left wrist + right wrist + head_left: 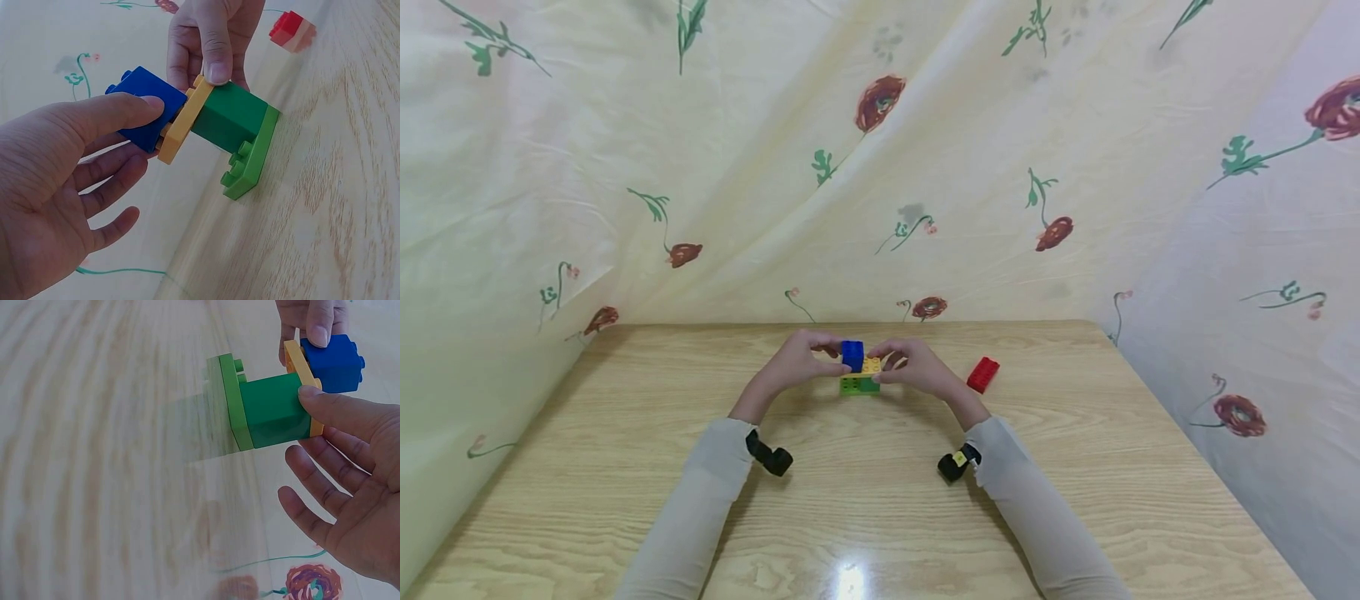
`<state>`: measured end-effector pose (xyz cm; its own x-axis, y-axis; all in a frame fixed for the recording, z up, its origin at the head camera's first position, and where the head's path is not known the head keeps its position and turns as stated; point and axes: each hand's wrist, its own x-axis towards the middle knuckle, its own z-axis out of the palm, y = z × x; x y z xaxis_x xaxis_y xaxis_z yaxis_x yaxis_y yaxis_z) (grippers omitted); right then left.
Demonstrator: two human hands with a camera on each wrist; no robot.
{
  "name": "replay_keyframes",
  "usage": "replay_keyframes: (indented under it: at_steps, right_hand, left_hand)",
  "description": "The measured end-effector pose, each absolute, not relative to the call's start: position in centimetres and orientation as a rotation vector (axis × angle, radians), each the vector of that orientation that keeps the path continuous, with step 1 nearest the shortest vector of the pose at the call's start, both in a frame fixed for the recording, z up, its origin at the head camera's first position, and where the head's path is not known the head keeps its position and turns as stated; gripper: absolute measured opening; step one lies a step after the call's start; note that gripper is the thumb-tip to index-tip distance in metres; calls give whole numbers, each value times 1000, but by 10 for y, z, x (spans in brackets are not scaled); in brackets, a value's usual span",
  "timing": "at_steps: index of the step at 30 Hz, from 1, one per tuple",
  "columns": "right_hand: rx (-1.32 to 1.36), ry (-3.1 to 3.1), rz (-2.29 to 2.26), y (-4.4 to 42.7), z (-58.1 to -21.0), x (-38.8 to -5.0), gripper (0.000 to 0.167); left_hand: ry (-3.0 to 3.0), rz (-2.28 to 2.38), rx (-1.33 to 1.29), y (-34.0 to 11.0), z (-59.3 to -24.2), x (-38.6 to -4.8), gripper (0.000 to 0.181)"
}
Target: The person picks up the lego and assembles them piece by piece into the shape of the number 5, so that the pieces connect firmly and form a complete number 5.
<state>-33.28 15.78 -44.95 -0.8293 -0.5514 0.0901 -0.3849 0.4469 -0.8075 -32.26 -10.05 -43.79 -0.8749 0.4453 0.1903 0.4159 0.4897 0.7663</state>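
Note:
On the table stands a small stack of toy building bricks: a light green plate at the bottom, a dark green brick on one side of it, and a yellow plate on top. My left hand pinches a blue brick between thumb and fingers at the yellow plate's left part; whether it is fully pressed down I cannot tell. My right hand holds the yellow plate and the dark green brick's upper edge between thumb and fingers.
A red brick lies on the wooden table to the right of the right hand. Behind the table hangs a flowered cloth, which also covers the sides. Both wrists carry small black cameras.

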Motion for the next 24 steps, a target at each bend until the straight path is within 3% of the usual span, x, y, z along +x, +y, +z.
replay_keyframes:
  at_steps: [11, 24]
  right_hand:
    - [-802, 2499, -1319, 156, -448, -332, 40]
    - [-825, 2467, -1353, 153, -414, -305, 36]
  left_hand:
    - [2661, 1390, 749, -102, -438, -322, 47]
    - [2620, 1440, 770, -104, -440, -323, 47]
